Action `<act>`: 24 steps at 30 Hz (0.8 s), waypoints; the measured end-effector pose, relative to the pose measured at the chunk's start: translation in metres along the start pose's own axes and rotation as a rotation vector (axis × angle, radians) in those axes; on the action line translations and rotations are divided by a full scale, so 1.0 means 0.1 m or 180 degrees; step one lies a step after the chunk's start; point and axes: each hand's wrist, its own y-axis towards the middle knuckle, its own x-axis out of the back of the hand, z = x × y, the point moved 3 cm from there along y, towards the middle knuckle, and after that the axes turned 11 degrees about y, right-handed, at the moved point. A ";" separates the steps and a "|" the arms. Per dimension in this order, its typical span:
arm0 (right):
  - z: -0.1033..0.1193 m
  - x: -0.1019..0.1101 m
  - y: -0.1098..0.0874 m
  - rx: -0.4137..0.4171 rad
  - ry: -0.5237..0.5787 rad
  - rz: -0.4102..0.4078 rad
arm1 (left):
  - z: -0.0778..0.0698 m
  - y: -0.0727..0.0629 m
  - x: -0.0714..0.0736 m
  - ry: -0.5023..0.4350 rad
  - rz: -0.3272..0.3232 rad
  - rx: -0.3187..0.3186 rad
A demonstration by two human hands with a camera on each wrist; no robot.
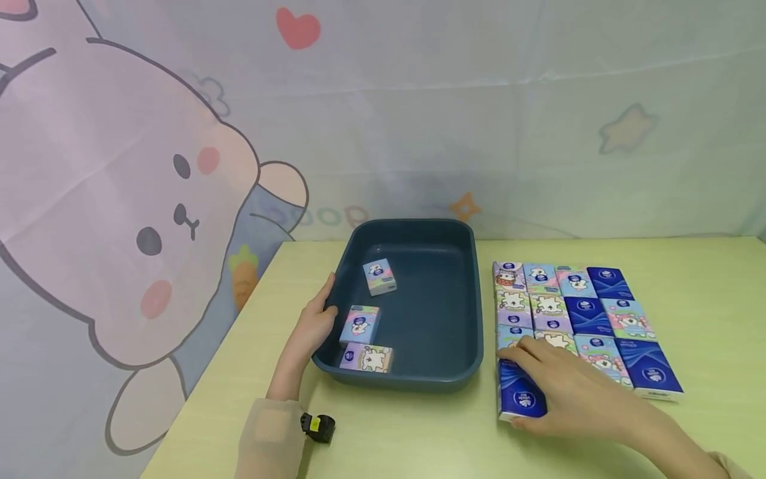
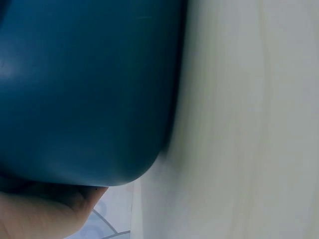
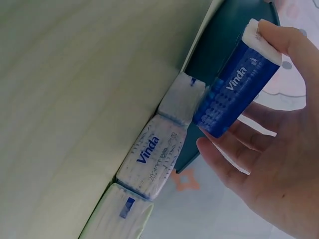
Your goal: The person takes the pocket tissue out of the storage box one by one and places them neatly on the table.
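Observation:
A dark blue plastic basin [image 1: 419, 380] stands on the table, and my left hand [image 1: 314, 322] holds its left rim. In the left wrist view the basin's outer wall [image 2: 89, 99] fills much of the picture, with part of the left hand [image 2: 45, 214] beneath it. My right hand [image 1: 568, 389] grips a dark blue tissue pack [image 1: 519, 392] at the front left corner of the rows of packs. From the right wrist, this pack [image 3: 239, 82] shows tilted and raised above its neighbours, thumb on one end and fingers at the other.
Several tissue packs [image 1: 628, 319], some dark blue and some with cartoon prints, lie in rows right of the basin. Three printed packs rest inside the basin along its left side, one of them [image 1: 380, 277] farther back. A printed cloth [image 1: 479, 120] hangs behind the table.

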 end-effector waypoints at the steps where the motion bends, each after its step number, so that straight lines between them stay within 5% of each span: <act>1: 0.00 0.00 0.00 -0.0026 0.0028 0.0043 | 0.00 0.00 0.00 -0.0003 0.0002 0.0000; 24: -0.07 -0.10 -0.03 -0.0210 0.0167 0.0506 | -0.01 0.00 0.00 -0.0021 -0.0013 -0.0007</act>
